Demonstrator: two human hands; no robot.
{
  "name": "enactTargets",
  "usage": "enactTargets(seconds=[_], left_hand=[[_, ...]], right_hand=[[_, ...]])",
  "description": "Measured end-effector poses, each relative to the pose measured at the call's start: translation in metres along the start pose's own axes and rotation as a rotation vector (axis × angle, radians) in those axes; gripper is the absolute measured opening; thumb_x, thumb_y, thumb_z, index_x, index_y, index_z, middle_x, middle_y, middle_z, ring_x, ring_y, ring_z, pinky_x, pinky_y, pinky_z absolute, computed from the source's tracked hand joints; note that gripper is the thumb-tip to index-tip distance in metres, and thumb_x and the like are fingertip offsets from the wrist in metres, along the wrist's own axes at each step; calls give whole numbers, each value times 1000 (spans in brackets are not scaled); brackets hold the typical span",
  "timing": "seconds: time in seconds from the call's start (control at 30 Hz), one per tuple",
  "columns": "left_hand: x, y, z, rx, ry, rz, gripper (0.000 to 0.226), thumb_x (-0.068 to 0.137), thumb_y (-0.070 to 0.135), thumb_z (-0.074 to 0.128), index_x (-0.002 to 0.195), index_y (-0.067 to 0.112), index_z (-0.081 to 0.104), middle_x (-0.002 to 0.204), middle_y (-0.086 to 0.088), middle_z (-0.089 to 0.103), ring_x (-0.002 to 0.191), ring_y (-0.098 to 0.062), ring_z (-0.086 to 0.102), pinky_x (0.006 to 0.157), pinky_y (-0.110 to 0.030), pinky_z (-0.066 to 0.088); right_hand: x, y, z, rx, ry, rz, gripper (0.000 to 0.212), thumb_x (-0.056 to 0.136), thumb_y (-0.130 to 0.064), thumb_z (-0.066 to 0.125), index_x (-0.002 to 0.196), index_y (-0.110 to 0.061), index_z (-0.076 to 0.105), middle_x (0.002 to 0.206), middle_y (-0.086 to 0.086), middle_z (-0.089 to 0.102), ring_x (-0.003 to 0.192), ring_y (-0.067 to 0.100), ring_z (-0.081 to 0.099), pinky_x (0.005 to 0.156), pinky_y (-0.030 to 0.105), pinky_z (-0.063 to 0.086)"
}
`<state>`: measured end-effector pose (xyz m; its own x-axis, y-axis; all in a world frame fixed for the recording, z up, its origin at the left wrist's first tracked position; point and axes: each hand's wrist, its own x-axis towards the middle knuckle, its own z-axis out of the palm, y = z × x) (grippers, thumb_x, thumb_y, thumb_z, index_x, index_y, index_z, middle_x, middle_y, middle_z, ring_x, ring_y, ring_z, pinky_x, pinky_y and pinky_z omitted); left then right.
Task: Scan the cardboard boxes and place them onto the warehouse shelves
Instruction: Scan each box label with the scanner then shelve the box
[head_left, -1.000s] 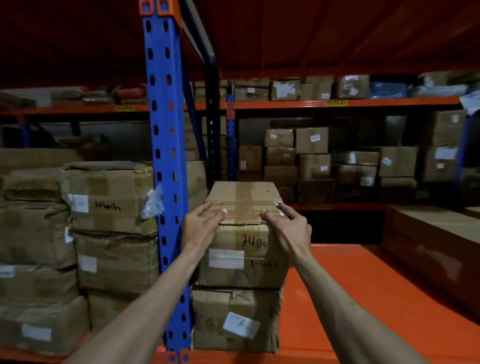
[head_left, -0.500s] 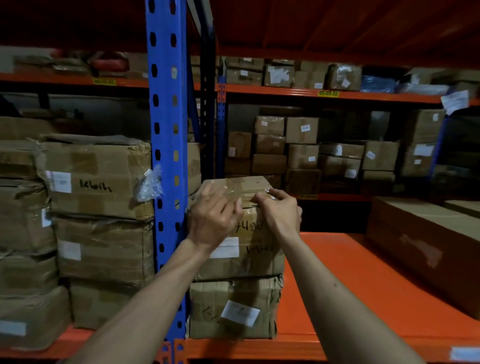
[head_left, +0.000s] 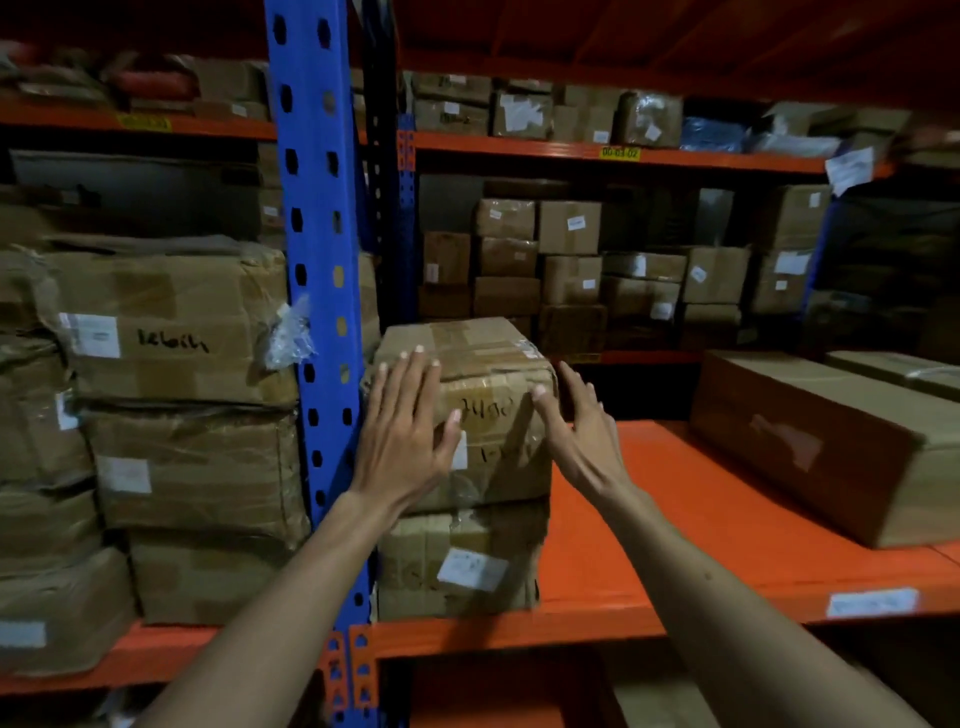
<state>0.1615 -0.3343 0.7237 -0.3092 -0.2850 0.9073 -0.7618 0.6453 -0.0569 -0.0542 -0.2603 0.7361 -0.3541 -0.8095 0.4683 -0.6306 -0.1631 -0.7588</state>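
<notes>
Both hands are open, fingers straight: the left hand lies flat on the front of the top cardboard box, the right hand at its right corner. That box already sits on a lower box on the orange shelf; placing looks nearly finished. Handwriting between the hands reads perhaps "7490"; the printed labels are too blurred to read.

Both bare forearms extended forward and upward. Left hand open, fingers straight and spread, back toward the camera. Right hand open, fingers straight, slightly angled inward, thumb extended left.
</notes>
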Motion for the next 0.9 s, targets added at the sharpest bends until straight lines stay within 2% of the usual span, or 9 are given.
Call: enactTargets(seconds=[0.13,0.2,0.3,0.37,0.5,0.63,0.73,0.8,0.9], left_hand=[[-41,31,-5,-20,-18,-23,69,93,34,53,146,-6,36,156,-27,27,148,-41,22,120,-55,20],[-72,56,-4,-70,-101,-32,67,89,32,59,141,-8,43,151,-28,37,143,-42,32,118,-53,27],[-128,111,3,-197,-249,-173,62,85,38,60,128,-7,55,134,-25,54,123,-42,52,108,-47,40],[-167,159,7,-299,-387,-295,65,83,47,55,123,-5,58,125,-22,59,115,-39,57,103,-41,42],[-249,267,19,-439,-713,-547,79,77,63,48,125,2,59,125,-14,59,119,-32,55,105,-37,42],[-326,367,28,-450,-1080,-560,83,80,60,57,139,2,48,142,-16,49,133,-30,44,113,-33,32],[-365,423,39,-464,-1215,-528,102,69,74,34,142,3,46,146,-14,47,136,-29,43,113,-30,30],[-389,448,56,-476,-1269,-518,106,67,76,28,145,6,43,149,-11,44,138,-26,40,114,-30,29],[-414,478,85,-513,-1332,-497,91,79,69,43,146,8,40,151,-10,41,139,-25,39,114,-28,28]], right_hand=[[-30,37,-22,-285,-38,-55,74,99,-64,50,160,-26,38,169,6,29,158,28,16,126,46,16],[-52,59,-37,-365,-61,-39,68,100,-54,57,154,-15,46,162,14,41,154,31,28,122,41,23],[-96,97,-70,-403,-137,44,63,99,-45,61,149,-7,51,149,21,55,140,36,48,109,38,38],[-130,130,-96,-441,-217,85,64,98,-47,60,149,-8,51,142,23,61,132,38,56,104,40,44],[-204,209,-153,-508,-359,224,67,91,-61,56,137,-13,59,126,22,69,117,41,64,96,46,54],[-281,287,-205,-486,-455,466,70,91,-62,57,138,-11,59,112,19,72,107,35,69,88,39,57],[-327,329,-228,-466,-554,567,57,97,-55,58,136,-12,57,86,0,63,85,20,65,76,30,49],[-348,359,-232,-460,-570,607,62,96,-58,57,142,-17,51,87,-1,64,87,21,65,79,32,50],[-370,402,-223,-436,-589,660,68,97,-58,56,150,-17,45,118,15,70,117,32,62,95,39,50]])
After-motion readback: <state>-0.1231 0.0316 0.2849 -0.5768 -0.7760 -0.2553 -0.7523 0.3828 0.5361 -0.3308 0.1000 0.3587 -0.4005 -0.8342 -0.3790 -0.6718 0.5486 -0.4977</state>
